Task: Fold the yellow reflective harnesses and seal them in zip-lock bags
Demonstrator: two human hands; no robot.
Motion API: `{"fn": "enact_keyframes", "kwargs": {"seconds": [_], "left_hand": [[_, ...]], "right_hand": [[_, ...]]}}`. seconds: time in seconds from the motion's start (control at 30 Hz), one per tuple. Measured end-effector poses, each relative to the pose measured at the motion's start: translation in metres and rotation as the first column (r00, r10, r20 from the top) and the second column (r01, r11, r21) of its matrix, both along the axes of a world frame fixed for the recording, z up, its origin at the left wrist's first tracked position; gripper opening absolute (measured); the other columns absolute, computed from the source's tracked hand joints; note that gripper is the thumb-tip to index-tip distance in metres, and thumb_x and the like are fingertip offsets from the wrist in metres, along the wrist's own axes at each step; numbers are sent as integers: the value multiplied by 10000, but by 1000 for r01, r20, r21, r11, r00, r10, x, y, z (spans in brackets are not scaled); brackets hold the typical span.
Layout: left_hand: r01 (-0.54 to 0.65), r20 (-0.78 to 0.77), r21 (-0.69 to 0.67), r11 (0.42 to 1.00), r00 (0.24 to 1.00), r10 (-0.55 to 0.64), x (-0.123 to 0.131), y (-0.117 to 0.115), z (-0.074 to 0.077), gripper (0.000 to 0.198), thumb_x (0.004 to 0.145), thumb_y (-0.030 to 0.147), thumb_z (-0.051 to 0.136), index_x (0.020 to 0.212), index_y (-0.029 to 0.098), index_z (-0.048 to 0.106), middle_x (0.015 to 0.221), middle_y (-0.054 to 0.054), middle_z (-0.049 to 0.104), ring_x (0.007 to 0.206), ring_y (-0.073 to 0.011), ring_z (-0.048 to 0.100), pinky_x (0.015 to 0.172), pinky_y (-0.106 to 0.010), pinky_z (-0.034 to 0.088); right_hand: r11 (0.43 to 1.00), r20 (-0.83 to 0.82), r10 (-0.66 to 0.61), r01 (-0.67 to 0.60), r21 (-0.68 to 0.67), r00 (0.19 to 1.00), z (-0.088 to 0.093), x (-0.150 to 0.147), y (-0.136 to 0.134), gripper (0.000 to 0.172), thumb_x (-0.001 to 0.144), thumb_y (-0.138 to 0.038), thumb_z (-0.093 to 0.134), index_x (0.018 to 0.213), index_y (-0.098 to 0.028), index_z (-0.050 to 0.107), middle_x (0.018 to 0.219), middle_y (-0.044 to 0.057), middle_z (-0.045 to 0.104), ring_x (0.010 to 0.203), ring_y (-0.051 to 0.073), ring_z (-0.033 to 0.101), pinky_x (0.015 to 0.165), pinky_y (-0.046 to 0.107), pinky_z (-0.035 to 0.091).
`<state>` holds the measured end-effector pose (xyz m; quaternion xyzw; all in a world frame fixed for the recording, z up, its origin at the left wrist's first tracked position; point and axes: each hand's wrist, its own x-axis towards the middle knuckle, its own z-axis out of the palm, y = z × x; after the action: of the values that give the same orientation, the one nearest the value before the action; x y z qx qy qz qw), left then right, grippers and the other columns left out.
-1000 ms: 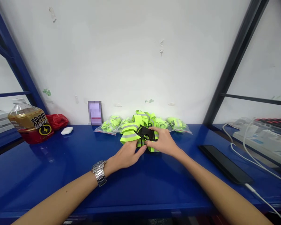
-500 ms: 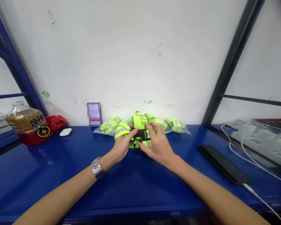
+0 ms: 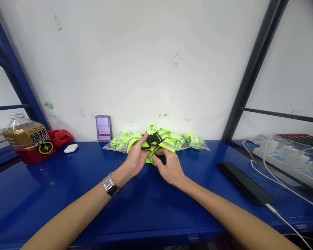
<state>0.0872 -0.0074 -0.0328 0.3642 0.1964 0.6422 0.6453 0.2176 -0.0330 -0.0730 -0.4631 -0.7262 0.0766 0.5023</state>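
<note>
Your left hand (image 3: 137,158) is curled shut around the neon-yellow reflective strap (image 3: 167,144), thumb up by its black buckle (image 3: 152,138). Your right hand (image 3: 169,168) pinches the strap's lower folds, fingers bent and closed on the fabric. The strap is bunched between both hands, lifted just off the blue shelf (image 3: 146,208), buckle on top. Right behind it, against the wall, are clear zip bags (image 3: 120,142), each with a folded yellow strap inside; another bag (image 3: 195,140) lies to the right. There's a drink bottle (image 3: 28,142) far left and a black phone (image 3: 243,182) right.
</note>
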Motion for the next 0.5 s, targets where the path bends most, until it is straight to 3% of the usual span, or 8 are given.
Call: {"fn": "enact_keyframes", "kwargs": {"seconds": [0.07, 0.2, 0.27, 0.33, 0.4, 0.5], "left_hand": [[0, -24, 11, 1000, 1000, 1, -2, 0, -3, 264, 737, 288, 746, 951, 168, 649, 1034, -42, 699, 971, -198, 650, 796, -301, 539], [15, -105, 21, 1000, 994, -13, -4, -1, -7, 279, 747, 339, 737, 948, 168, 646, 1060, -56, 689, 972, -214, 641, 768, -313, 538], [11, -129, 44, 999, 992, -5, -3, -1, -7, 274, 751, 345, 733, 944, 170, 648, 1063, -56, 686, 981, -214, 634, 769, -313, 533], [16, -148, 79, 997, 989, -4, -3, -2, -6, 286, 750, 355, 732, 946, 162, 655, 1052, -61, 689, 986, -213, 634, 793, -312, 524], [6, -179, 121, 993, 984, 16, -2, -3, -4, 297, 746, 369, 731, 940, 154, 661, 1037, -65, 693, 990, -209, 636, 818, -302, 511], [-62, -242, 182, 981, 964, 105, -1, -5, -3, 290, 749, 375, 724, 933, 161, 657, 1033, -52, 688, 977, -187, 634, 799, -257, 498]], "right_hand": [[999, -97, 22, -27, -46, 995, 2, 9, 8, 281, 875, -424, 497, 968, -188, 619, 1003, 88, 677, 940, 238, 616, 846, 373, 459], [945, -308, 173, -246, -215, 935, 1, 14, 14, 469, 919, -536, 382, 701, -185, 606, 582, 28, 615, 594, 186, 608, 636, 306, 474], [921, -309, 248, -322, -220, 918, 2, 10, 10, 539, 932, -549, 341, 610, -183, 571, 505, 8, 552, 554, 172, 584, 621, 293, 458], [938, -199, 265, -300, -173, 943, 4, 5, 4, 537, 937, -537, 348, 607, -177, 571, 537, 1, 550, 595, 168, 576, 642, 284, 439], [968, -88, 199, -210, -137, 976, 7, 1, -3, 502, 934, -521, 370, 628, -179, 574, 580, -2, 559, 624, 168, 564, 654, 283, 419], [981, -105, 140, -153, -122, 984, 8, -2, -8, 400, 923, -501, 406, 791, -189, 620, 775, 25, 645, 776, 199, 601, 730, 299, 433]]}}
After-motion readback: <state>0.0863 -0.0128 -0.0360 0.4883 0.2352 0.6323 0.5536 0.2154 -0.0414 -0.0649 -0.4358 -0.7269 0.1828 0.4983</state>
